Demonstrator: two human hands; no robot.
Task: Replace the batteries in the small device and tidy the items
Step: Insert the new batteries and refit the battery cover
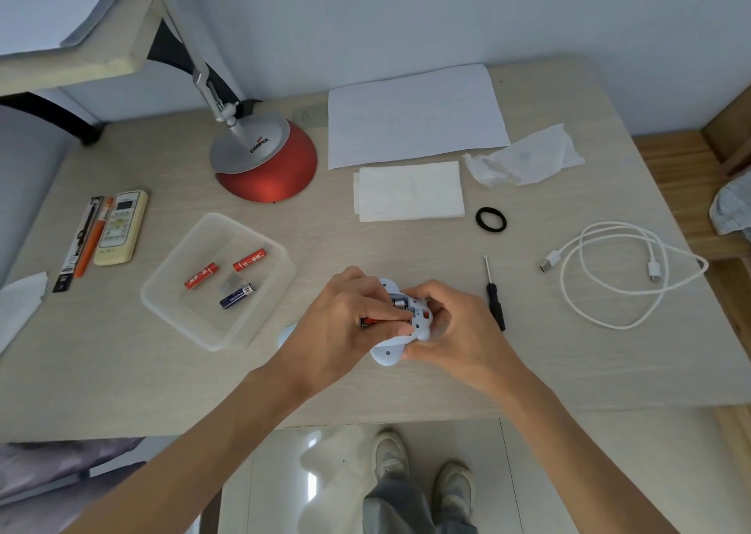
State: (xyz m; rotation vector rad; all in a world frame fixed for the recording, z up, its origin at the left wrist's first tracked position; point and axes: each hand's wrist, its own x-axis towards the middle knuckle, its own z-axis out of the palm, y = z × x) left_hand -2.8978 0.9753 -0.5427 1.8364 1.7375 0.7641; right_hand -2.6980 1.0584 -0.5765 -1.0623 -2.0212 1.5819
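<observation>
Cradling the small white device (pixel 400 330) over the table's near edge, the right hand (pixel 447 330) clamps its body while the left hand (pixel 345 318) pinches a red battery (pixel 372 322) into the open bay; light, smooth plastic, best gripped by its sides.

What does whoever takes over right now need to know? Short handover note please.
Left hand: fingers pressing a red battery into the small white device.
Right hand: gripping the device, steadying it just above the desk.
Compartment is open; one silver-ended cell already seems to be seated.
Clear tray holds two red batteries and one blue battery.
Screwdriver lies right of the device.
Left to do: seat the battery, close the cover (cannot tell where it is), tidy the items.
</observation>
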